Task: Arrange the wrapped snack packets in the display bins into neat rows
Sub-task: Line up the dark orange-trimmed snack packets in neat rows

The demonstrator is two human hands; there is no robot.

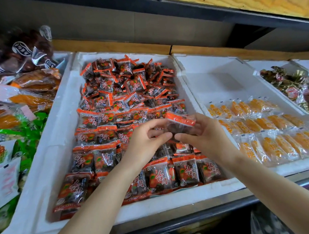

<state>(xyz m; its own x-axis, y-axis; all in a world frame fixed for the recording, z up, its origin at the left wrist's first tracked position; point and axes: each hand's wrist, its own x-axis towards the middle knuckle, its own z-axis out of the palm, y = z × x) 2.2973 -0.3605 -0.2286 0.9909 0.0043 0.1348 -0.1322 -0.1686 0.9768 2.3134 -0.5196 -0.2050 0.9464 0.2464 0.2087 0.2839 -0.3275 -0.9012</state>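
A white foam bin in the middle holds many orange-and-dark snack packets. Those at the front lie in rows; those at the back sit in a loose heap. Above the bin's middle right, my right hand holds one such packet by its clear lower part. My left hand pinches the same packet's lower edge with thumb and fingers. Both forearms cross the front rows and hide some packets.
To the right, a second foam bin holds rows of yellow-orange packets in its front half. A third bin of mixed wrapped sweets is far right. Green, orange and dark packs pile up on the left. A dark shelf edge runs along the front.
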